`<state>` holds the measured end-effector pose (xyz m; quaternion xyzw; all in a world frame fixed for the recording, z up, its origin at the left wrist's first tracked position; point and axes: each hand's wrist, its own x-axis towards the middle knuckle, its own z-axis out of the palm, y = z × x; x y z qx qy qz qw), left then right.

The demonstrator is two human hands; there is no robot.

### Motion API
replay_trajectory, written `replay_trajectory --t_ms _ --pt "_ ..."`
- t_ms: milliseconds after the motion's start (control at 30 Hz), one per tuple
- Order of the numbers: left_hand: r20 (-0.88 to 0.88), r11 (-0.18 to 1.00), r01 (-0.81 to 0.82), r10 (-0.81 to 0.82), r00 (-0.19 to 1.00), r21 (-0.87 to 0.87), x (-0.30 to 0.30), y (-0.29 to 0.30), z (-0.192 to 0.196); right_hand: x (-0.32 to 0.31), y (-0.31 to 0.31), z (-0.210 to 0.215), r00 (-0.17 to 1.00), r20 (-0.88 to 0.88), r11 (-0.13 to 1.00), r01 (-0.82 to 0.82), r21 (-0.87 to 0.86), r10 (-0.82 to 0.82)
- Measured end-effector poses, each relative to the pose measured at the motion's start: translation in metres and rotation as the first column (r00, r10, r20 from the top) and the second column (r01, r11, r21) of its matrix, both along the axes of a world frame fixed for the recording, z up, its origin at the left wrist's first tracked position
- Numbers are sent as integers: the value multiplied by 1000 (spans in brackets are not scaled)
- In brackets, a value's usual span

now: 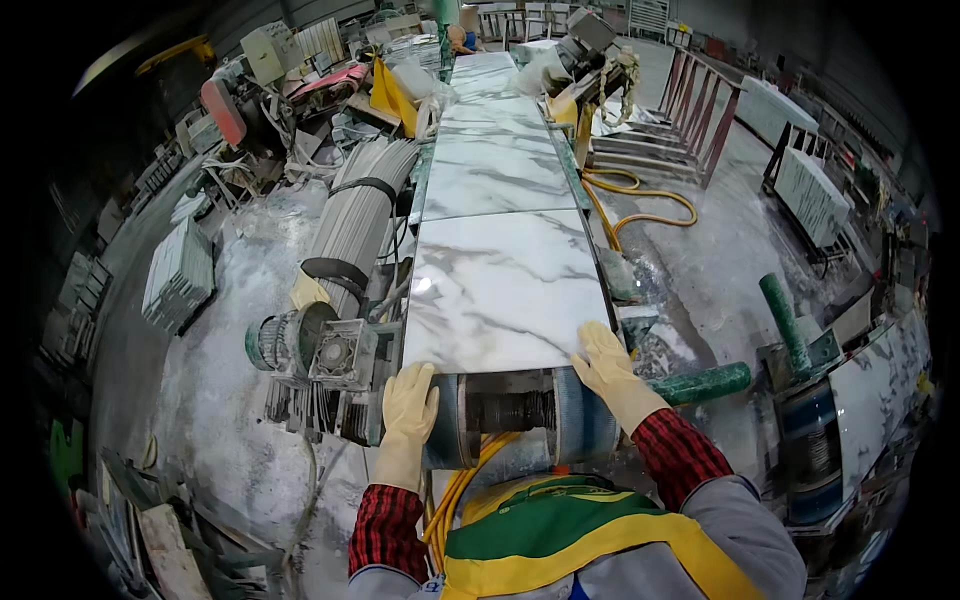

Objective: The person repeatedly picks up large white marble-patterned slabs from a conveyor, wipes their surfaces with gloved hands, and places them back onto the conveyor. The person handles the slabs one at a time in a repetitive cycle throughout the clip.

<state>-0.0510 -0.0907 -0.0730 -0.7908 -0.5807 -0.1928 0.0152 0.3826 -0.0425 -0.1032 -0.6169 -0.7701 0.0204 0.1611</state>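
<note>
Gloved L hand, R hand on glossy veined marble slab.

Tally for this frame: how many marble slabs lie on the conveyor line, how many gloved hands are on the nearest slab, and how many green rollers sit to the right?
Marble slabs on the line: 3 clearly visible, nearest slab
Gloved hands on it: 2, left hand, right hand
Green rollers: 2, lying, upright
Total: 7

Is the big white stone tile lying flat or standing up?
Lying flat. The white marble tile rests face-up on the conveyor, more slabs lined up beyond it, with the left hand and right hand at its near corners.
</note>
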Motion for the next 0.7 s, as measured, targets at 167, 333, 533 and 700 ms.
replay_trajectory --t_ms 167,333,533,700 --pt "32 996 -43 46 998 -78 -5 28 8 -2 33 -13 999 32 998 -9 64 7" --pt "-152 962 -187 158 976 -197 0 75 -25 -2 45 -4 997 76 1000 -13 9 12" --pt "-191 957 -259 231 954 -134 28 128 -24 0 62 11 998 4 995 -63 80 63" --pt "-170 966 -256 247 954 -36 32 143 -26 4 93 11 995 -28 978 -91 187 98"
